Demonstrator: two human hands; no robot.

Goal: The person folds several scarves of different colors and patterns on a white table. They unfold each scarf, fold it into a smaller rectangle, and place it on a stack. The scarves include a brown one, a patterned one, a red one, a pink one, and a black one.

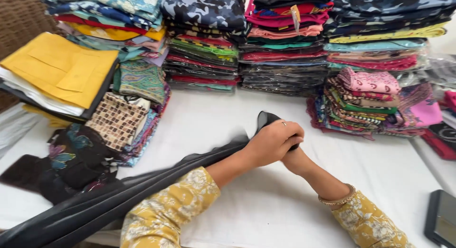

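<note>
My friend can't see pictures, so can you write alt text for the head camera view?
Two hands, the left hand over the right hand, grip one end of a long shiny black cloth on a white table. Behind them stand tall stacks of folded colourful fabrics, with a folded yellow cloth at the left.

Tall stacks of folded patterned fabric [285, 39] along the far side of a white table [266, 215]. Yellow folded cloth [59, 67] at left, beside a brown checked piece [116, 120]. Dark flat device [441, 218] at right edge.
</note>
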